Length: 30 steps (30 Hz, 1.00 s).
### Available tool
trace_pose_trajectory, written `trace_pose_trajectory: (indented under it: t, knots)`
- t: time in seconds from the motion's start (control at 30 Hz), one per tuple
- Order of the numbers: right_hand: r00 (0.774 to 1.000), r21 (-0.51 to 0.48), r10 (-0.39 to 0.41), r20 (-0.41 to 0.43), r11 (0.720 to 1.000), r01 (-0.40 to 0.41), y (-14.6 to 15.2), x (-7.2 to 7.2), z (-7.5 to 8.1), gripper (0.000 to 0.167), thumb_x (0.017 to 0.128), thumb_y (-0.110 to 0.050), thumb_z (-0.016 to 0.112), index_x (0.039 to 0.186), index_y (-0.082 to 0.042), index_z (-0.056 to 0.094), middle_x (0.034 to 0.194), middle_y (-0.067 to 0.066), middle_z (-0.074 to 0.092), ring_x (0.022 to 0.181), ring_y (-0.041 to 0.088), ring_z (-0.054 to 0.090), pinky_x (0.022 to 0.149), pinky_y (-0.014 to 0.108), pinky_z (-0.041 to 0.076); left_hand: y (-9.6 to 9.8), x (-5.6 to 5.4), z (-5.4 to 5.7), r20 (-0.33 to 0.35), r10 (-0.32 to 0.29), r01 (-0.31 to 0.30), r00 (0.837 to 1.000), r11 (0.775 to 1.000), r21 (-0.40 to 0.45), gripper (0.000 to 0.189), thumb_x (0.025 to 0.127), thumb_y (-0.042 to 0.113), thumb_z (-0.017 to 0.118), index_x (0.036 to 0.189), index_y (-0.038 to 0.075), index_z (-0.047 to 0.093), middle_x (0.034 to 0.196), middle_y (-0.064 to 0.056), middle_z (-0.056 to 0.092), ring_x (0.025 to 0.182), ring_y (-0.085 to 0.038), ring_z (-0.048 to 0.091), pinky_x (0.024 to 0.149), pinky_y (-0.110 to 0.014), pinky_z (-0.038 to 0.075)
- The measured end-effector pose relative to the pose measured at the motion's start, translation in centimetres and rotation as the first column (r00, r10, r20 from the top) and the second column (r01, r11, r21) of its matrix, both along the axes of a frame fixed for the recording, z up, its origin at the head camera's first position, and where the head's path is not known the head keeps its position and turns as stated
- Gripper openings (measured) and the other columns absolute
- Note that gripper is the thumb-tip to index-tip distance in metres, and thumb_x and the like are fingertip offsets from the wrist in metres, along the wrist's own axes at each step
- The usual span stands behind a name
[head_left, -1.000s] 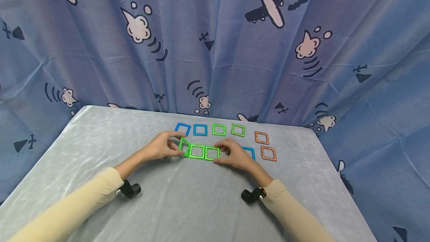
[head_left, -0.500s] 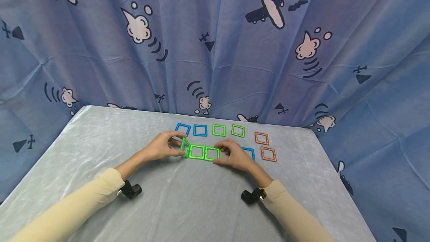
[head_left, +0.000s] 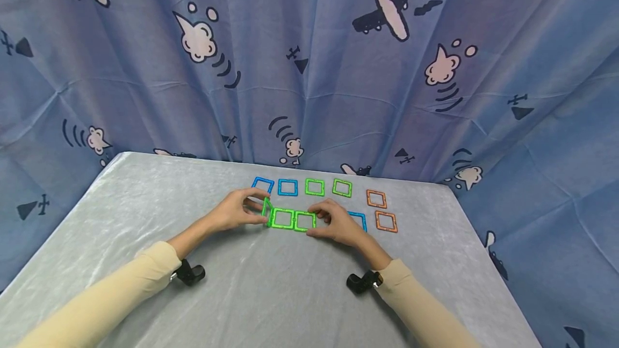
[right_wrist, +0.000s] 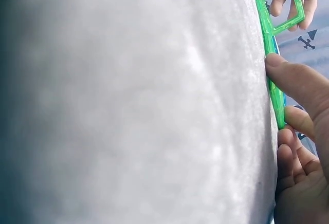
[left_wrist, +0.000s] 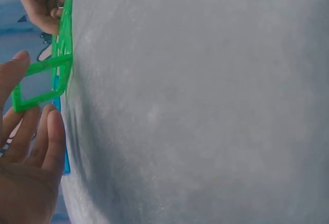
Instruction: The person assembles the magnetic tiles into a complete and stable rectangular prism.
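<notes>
Three green square magnetic tiles stand joined in a row on the table. Two lie flat, the middle tile point(head_left: 282, 226) and the right tile point(head_left: 304, 230). From the row's left end rises an upright tile point(left_wrist: 41, 101), hinged along its inner edge. My left hand point(head_left: 234, 211) pinches that upright tile between thumb and fingers at its outer side. With thumb and fingertips, my right hand point(head_left: 340, 224) grips the right tile by its near and far edges. In the head view, the left fingers partly cover the upright tile.
Behind the row lie two blue tiles point(head_left: 287, 194) and two green tiles point(head_left: 315, 194). A blue tile point(head_left: 365, 223) sits partly hidden behind my right hand, with two orange tiles point(head_left: 386, 230) farther right. A patterned curtain point(head_left: 261, 69) hangs behind the table point(head_left: 261, 294).
The left green tile has tilted up from a slant to nearly upright, my left hand moving slightly right with it. My right hand and the flat tiles have stayed in place.
</notes>
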State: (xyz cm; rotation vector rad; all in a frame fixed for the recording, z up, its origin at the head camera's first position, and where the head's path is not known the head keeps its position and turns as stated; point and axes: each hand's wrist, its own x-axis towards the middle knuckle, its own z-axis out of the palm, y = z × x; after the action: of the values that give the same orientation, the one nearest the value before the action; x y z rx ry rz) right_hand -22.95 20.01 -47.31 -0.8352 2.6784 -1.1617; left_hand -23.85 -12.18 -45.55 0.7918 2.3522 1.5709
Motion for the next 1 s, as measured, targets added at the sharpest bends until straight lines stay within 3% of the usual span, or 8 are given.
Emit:
trace_pose_trajectory:
  t: [0.63,1.0]
  knots:
    - [1.0,-0.004,-0.007,0.014,1.0,0.007,0.09,-0.19,-0.23,0.05,0.08,-0.02,0.09,0.124,-0.006,0.069,0.107,0.004,0.058,0.093,0.021,0.055,0.081,0.035,0.05,0.44,-0.07,-0.1,-0.023,0.015,-0.015,1.0,0.999,-0.033,0.057,0.084,0.006,0.085,0.134,-0.007,0.059,0.13,-0.022,0.06,0.106,-0.032,0.067,0.081,-0.031,0.057]
    - [1.0,0.001,-0.011,0.024,1.0,0.011,0.01,-0.17,0.0,0.051,0.08,-0.019,0.09,0.124,-0.006,0.069,0.106,0.005,0.058,0.092,0.02,0.055,0.08,0.034,0.049,0.91,-0.19,-0.34,-0.04,0.016,-0.017,0.999,0.999,-0.038,0.059,0.084,0.009,0.086,0.136,-0.002,0.06,0.129,-0.017,0.062,0.105,-0.029,0.067,0.081,-0.03,0.057]
